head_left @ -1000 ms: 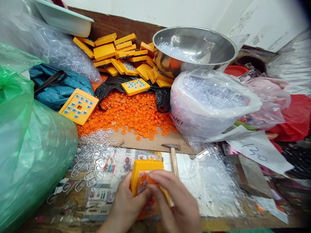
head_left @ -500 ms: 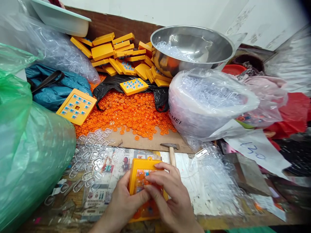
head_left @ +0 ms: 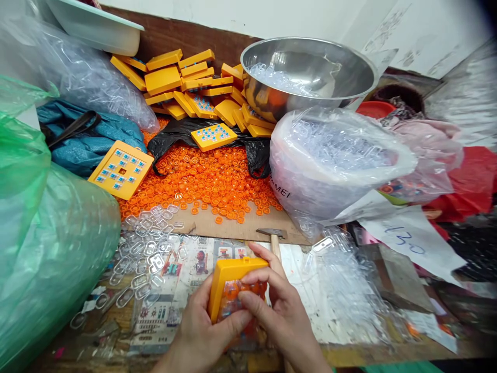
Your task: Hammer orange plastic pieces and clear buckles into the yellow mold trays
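Both my hands hold one yellow plastic tray (head_left: 229,277) tilted up near the table's front edge. My left hand (head_left: 202,329) grips its left side with the thumb across the lower face. My right hand (head_left: 281,316) wraps its right side, fingertips pressing on orange round pieces set in the face. Behind it lies a heap of loose orange rings (head_left: 209,184). Clear plastic clips (head_left: 149,248) are scattered to the left of the tray.
A small hammer (head_left: 274,238) lies just beyond my right hand. A stack of yellow trays (head_left: 194,88) and a steel bowl (head_left: 310,72) stand at the back. A bag of clear clips (head_left: 334,160) sits right, a green bag (head_left: 46,233) left.
The tray was laid flatter half a second ago and is now tipped up again. My right fingers have shifted over its face. The view drifted slightly.
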Available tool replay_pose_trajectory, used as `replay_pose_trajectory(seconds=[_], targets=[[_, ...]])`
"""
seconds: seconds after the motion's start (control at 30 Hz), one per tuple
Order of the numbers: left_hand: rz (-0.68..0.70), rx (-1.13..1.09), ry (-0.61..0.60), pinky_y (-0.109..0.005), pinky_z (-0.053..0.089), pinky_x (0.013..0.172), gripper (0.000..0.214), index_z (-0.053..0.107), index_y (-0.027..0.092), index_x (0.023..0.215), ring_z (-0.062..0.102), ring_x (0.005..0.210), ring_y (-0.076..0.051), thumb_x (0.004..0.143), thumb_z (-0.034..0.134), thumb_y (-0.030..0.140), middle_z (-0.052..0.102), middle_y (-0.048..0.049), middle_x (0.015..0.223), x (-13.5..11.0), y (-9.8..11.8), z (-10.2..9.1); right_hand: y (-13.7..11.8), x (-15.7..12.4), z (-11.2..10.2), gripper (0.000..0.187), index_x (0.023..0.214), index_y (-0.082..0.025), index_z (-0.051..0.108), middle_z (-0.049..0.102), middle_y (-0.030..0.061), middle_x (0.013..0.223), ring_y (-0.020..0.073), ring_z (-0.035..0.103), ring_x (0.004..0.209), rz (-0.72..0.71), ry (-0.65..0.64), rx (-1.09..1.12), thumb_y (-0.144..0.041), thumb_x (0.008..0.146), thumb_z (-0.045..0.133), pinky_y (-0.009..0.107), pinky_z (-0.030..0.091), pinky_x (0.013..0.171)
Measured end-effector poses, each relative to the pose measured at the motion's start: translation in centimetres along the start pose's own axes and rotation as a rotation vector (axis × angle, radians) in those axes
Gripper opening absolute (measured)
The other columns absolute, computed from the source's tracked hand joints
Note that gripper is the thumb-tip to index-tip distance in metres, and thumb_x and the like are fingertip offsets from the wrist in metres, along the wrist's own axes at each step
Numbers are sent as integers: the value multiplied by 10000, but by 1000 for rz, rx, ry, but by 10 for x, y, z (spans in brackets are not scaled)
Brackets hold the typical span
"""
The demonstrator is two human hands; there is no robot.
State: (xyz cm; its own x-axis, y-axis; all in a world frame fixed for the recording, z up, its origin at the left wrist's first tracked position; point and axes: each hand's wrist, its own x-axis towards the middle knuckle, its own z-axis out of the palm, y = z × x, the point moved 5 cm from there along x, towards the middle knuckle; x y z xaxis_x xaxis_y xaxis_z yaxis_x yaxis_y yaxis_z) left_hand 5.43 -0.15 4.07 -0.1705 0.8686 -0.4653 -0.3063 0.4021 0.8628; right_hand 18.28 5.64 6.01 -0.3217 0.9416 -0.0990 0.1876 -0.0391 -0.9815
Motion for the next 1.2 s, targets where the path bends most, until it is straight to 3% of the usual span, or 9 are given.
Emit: replay_pose_trajectory(seconds=[0.13,0.23,0.3,0.63,0.8,0.87,1.0,1.2], targets=[[22,100,-14,-286,542,760,436,656,173,1030,694,857,-234,685,766,415,746,-58,968,-3,1,0,5,-4,5,374,895,-310,570,466,9,1345,246,534,1133,186,112,358,-378,651,844,397,457,910],[76,163,-32,-284,536,787,424,647,183,1068,692,880,-231,731,726,427,743,-54,981,-6,3,2,2,-6,11,519,988,-340,492,530,-26,1114,169,574,926,214,111,529,-315,626,863,292,499,770],[107,181,-20,-288,528,818,433,636,188,1104,686,916,-233,754,696,435,738,-57,1004,-9,2,2,1,-8,13,524,999,-347,467,519,-45,1059,147,561,903,210,111,569,-298,644,850,259,497,754],[103,179,16,-409,513,924,553,589,161,1185,657,1034,-311,771,666,520,697,-150,1131,-12,-23,-4,6,-18,12,472,1026,-325,436,495,0,1137,169,559,948,126,160,450,-378,718,791,273,509,789],[38,-22,-90,-343,561,766,786,620,194,1137,686,886,-291,528,829,645,726,-84,1000,-14,-12,-5,11,-17,12,493,1058,-377,425,471,-22,1158,162,580,940,87,28,406,-357,728,791,267,528,778],[33,-33,-31,-297,554,697,698,645,188,1033,677,778,-240,539,822,647,726,-49,883,-14,-6,-8,13,-20,14,450,1075,-371,426,459,-3,1187,183,560,1031,56,8,311,-378,769,757,295,510,854],[79,74,107,-267,539,669,538,662,179,933,658,726,-210,623,789,601,725,-43,820,-16,1,-10,14,-28,16,380,1110,-351,449,432,26,1229,229,405,1254,-8,172,181,-493,832,665,359,351,1064],[111,160,183,-274,532,669,577,667,170,922,644,729,-216,614,768,648,717,-55,797,-18,-7,-13,13,-30,23,376,1078,-369,462,452,10,1184,210,466,1169,-7,204,265,-496,809,692,301,433,952]])
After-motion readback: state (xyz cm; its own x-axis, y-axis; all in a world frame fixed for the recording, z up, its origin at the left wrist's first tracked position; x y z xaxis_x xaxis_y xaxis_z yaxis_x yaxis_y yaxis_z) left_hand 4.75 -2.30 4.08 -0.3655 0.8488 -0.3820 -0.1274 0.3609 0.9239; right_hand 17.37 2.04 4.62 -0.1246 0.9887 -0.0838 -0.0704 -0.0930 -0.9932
